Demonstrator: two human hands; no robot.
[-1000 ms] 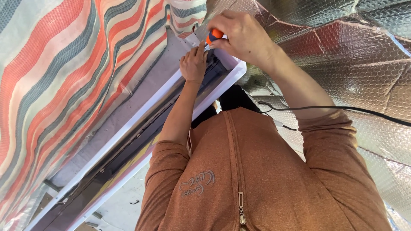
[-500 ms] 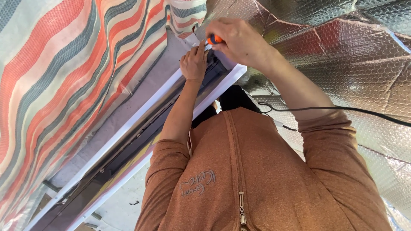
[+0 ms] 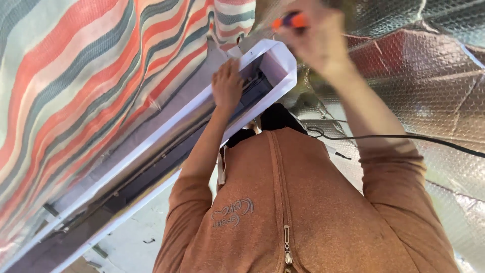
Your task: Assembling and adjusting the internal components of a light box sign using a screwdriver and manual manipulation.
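Both hands are raised overhead. Left hand (image 3: 227, 86) lies with fingers spread loosely against the open end of a long white channel (image 3: 275, 60), gripping nothing. Right hand (image 3: 318, 43), blurred, is closed around an orange-handled tool (image 3: 290, 21) just above the channel's end. Running away lower left, the channel shows a dark inside. Beside it hangs striped cloth (image 3: 86, 86) in red, grey and cream; silver bubble foil (image 3: 419, 65) covers the other side, crossed by a black cable (image 3: 399, 136).

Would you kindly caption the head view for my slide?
Left hand braces a white channel; right hand grips an orange-handled tool.
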